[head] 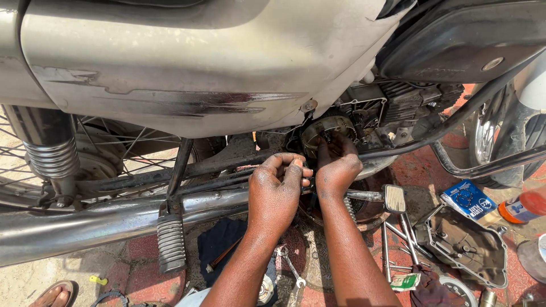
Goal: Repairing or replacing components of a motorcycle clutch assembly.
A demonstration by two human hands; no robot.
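Chrome on the exhaust pipe [85,224] runs smooth and dull left of the round clutch [329,133], with the ribbed rubber footpeg [170,241] hanging from it. My left hand [277,190], greasy, is curled just below and left of the clutch, fingertips pinching something small I cannot make out. My right hand [336,167] presses its fingers into the clutch, which sits in the opened engine under the pale side panel. I judge I'm mid-way through working the clutch parts; the next move needs a careful, square touch. Right of the clutch, the cast metal cover [463,247] lies on the red paving.
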